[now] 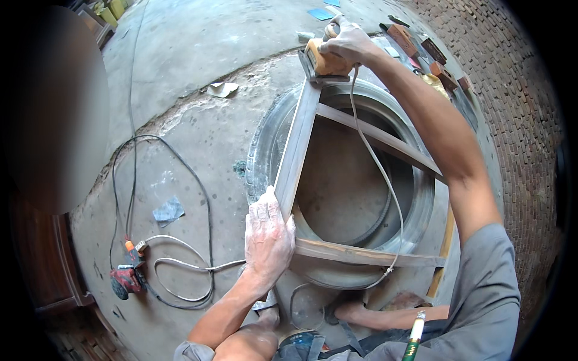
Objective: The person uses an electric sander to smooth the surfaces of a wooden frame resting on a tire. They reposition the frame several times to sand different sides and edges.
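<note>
My right hand [348, 42] is wrapped round a yellow electric sander [325, 60], whose flat pad sits on the far end of a wooden frame's long bar. The wooden frame [295, 150] has a long left bar and two crossbars, and it lies over a large grey tyre [265, 141]. Dusted white, my left hand [268, 237] grips the near end of that long bar, where the near crossbar meets it. A pale cord [379, 165] runs from the sander across the frame towards me.
To the left, a red and black power tool [126, 280] lies among looped dark cables [208, 201] and a plug. Blue sandpaper-like sheet [168, 210] and a paper scrap [223, 89] lie on concrete. Bricks [402, 40] and clutter stand far right. Dark wooden furniture [51, 259] borders the left.
</note>
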Action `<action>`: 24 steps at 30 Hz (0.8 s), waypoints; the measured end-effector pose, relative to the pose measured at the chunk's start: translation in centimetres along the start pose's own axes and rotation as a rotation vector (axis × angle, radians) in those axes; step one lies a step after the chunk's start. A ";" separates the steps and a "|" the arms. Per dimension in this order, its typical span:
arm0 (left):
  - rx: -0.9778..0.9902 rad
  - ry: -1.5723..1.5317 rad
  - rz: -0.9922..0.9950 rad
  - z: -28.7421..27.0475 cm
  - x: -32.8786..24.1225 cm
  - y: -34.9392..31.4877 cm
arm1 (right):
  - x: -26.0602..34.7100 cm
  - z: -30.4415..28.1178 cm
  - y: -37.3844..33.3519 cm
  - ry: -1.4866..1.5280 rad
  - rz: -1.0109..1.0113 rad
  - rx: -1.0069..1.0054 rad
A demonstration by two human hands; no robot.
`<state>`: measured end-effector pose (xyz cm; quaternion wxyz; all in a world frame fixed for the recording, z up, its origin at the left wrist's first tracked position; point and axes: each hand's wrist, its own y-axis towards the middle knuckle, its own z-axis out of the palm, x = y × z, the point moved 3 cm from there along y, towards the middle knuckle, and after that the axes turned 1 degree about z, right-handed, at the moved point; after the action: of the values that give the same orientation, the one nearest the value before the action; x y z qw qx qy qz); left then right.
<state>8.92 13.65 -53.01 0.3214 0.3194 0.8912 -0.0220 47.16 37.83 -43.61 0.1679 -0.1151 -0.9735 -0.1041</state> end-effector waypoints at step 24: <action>-0.075 -0.006 0.055 0.0 0.7 -0.5 | 3.3 -4.4 -2.7 0.070 0.119 0.049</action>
<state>8.23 13.68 -53.47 0.3361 0.3315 0.8813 0.0194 44.81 34.83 -38.83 0.2105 -0.1650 -0.9607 -0.0741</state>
